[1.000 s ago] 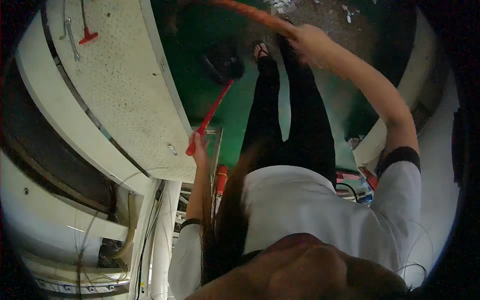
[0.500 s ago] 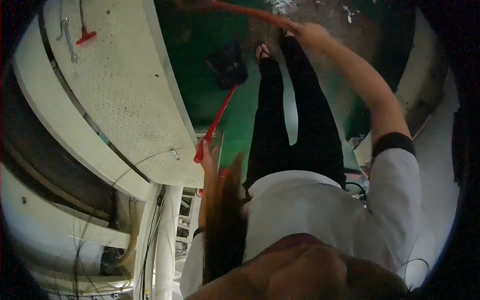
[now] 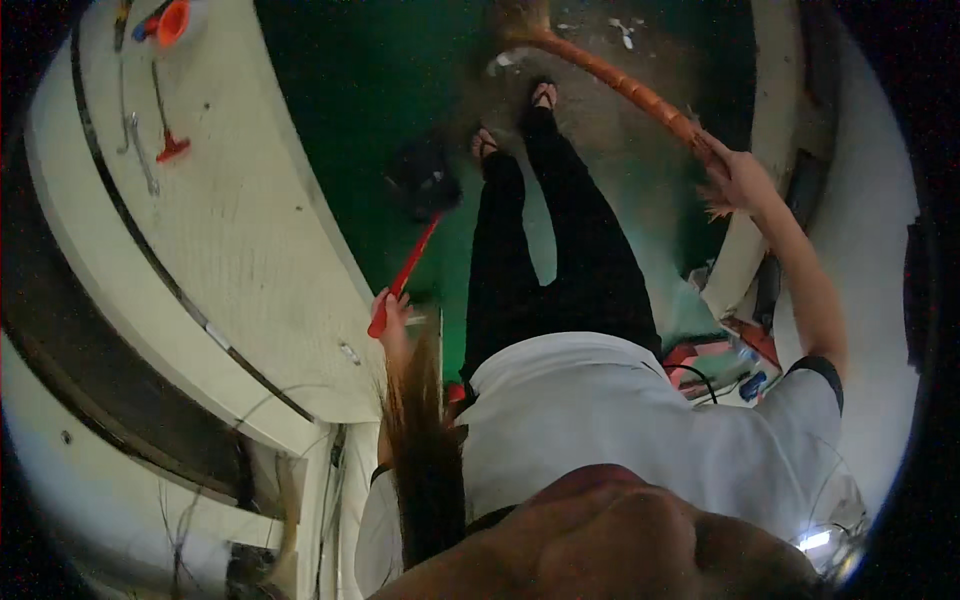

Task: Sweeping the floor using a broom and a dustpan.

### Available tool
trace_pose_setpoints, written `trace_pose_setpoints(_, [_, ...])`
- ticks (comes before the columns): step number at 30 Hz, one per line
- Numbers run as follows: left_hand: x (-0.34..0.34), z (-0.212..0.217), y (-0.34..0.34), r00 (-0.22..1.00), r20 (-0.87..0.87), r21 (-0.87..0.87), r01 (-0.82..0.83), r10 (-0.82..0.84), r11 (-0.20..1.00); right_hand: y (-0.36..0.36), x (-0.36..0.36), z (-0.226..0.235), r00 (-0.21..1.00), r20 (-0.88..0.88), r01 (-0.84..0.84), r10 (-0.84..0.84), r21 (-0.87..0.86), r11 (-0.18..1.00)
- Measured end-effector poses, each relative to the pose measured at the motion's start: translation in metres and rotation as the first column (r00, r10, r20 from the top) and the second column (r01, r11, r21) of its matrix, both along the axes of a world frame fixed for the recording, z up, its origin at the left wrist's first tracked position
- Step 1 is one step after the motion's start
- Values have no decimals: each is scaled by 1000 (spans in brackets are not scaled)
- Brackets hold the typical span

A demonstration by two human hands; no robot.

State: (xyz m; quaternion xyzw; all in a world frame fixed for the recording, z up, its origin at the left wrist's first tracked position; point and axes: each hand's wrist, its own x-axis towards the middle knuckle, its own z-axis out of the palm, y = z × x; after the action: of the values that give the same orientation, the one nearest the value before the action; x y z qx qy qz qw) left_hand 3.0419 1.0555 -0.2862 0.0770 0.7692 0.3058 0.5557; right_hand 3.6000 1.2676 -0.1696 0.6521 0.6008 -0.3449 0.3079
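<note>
My left hand (image 3: 393,312) is closed round the red handle of a long-handled dustpan (image 3: 425,180). Its dark pan is low by the green floor, left of my feet; blur hides whether it touches down. Out to the right, my right hand (image 3: 738,180) grips the upper end of a broom (image 3: 620,82) with an orange, ridged handle. The handle slants away to the far left, and the brownish broom head blurs at the top edge of the view. White scraps (image 3: 625,35) lie on the floor beyond my feet, near the broom head.
Along the left runs a pale machine surface (image 3: 270,210), bearing a red T-handled tool (image 3: 173,148), a wrench (image 3: 146,160) and an orange round piece (image 3: 173,22). A pale wall or panel (image 3: 870,250) rises at right, with mixed red and blue items (image 3: 700,355) beside my hip.
My right hand has come nearer and farther right with the broom, whose head has also shifted right. The dustpan stays in my left hand, slightly lower and left in view.
</note>
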Motion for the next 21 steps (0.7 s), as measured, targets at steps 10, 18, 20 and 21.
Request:
trace_pose_setpoints(10, [32,13,76,977,-27,26,214,-214,976,15,64,-27,878,-331,443,-345,292,848])
trace_pose_setpoints(18, [63,21,120,952,-117,15,285,-282,958,118,216,-157,946,-114,310,-303,585,750])
trace_pose_setpoints(20, [75,28,131,950,-123,-5,290,-288,957,157,230,-181,937,-74,324,-341,548,772])
trace_pose_setpoints(21, [84,31,140,946,-135,-27,295,-296,955,171,239,-191,924,-24,338,-381,517,786])
